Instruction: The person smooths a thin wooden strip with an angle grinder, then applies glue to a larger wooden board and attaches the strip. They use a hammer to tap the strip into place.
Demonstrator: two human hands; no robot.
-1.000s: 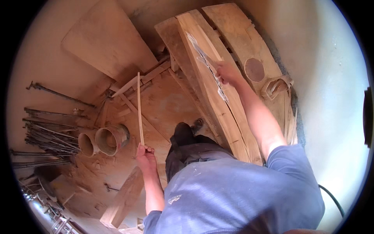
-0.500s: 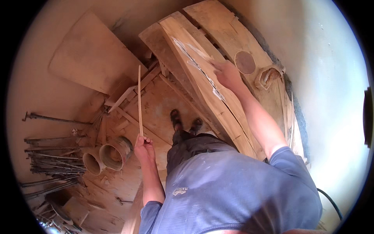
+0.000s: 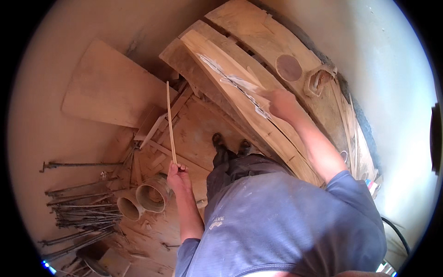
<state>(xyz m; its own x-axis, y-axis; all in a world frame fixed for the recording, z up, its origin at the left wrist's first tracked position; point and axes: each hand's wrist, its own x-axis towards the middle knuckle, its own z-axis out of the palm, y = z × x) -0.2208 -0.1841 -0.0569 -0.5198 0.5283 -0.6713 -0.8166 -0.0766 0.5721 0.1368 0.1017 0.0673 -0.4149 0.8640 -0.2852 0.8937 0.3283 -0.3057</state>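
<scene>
My left hand [image 3: 179, 175] is closed around the lower end of a long thin wooden strip [image 3: 170, 122], which stands up from the fist. On the right lies a long wooden plank [image 3: 203, 45] with a dark crack running along it. White glue-like smears [image 3: 213, 65] lie along the crack. My right hand [image 3: 282, 104] is over the plank at the crack, its fingers closed and pointing toward the white smears. Whatever those fingers hold, if anything, is too blurred to make out.
Wide slabs [image 3: 249, 23] lie behind the plank, bearing a round brown disc [image 3: 289, 68] and a dusty, hollow container [image 3: 318, 82]. Left are two buckets [image 3: 153, 195], several metal bar clamps [image 3: 85, 214] and a leaning board [image 3: 108, 87]. Wood scraps litter the floor [image 3: 196, 122].
My right hand has slid along the plank toward me, and the white smear beside the crack looks wider. The view has shifted slightly; my left hand still holds the strip.
</scene>
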